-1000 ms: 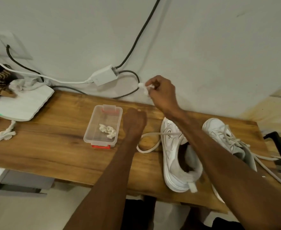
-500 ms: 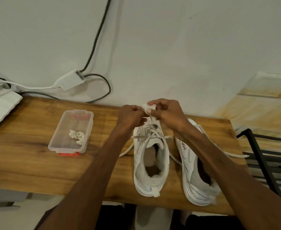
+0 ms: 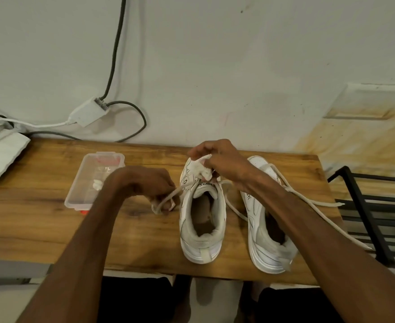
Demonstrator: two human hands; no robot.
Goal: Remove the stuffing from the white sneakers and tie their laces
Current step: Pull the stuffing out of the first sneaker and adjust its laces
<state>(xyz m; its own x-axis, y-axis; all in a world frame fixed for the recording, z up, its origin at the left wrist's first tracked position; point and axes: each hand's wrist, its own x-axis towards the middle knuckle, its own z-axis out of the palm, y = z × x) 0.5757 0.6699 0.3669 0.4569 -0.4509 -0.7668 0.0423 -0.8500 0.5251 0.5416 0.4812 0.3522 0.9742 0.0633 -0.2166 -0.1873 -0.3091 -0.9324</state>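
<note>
Left hand [image 3: 145, 183] pulled leftward, gripping lace [image 3: 168, 198] | right hand [image 3: 224, 163] pinches stuffing [image 3: 200, 167] over sneaker [image 3: 201, 248] toe

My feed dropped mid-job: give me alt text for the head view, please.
The right hand pinches a white wad of stuffing over the front of the middle sneaker, while the left hand grips that shoe's loose lace beside it. A second sneaker, untied, stands to its right on the wooden table; a clear container sits left.

The left forearm [image 3: 91, 229] and right forearm [image 3: 308, 224] are left bare; black clothing [image 3: 133, 299] is worn over the lap.
</note>
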